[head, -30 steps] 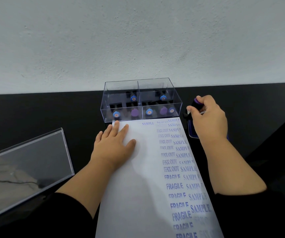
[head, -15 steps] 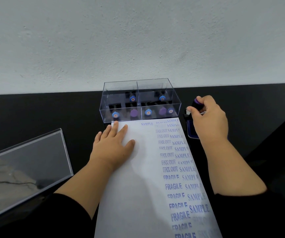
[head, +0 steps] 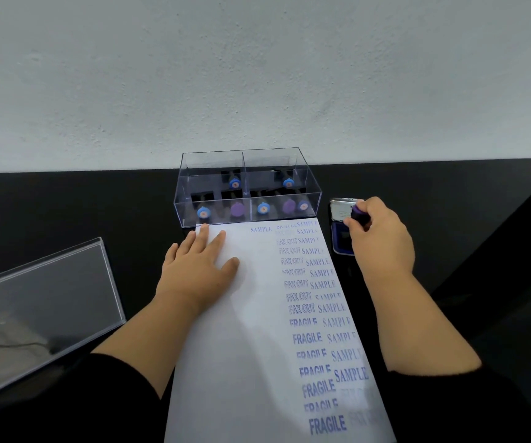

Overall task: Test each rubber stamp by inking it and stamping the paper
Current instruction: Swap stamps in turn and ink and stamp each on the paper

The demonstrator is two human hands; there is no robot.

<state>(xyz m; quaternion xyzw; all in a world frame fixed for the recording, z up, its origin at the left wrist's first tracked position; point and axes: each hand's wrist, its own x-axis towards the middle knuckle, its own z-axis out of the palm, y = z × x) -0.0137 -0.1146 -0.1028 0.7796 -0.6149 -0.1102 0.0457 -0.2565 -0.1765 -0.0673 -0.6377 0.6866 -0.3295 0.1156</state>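
Right hand point(head: 380, 238) grips purple-topped stamp point(head: 359, 213) over blue ink pad point(head: 340, 243). Left hand point(head: 198, 266) flat, fingers straight, on paper point(head: 257, 346) bearing blue SAMPLE, FAX OUT, FRAGILE prints.

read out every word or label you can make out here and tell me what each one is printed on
"SAMPLE": stamped in blue, repeated down the right edge of the paper, plus once at its top middle.
"FAX OUT": stamped on the paper, upper part of the column left of that.
"FRAGILE": stamped on the paper, lower part of the same column.
Marks on the stamp knobs in the clear box, and on the ink pad's lid: too small to read.
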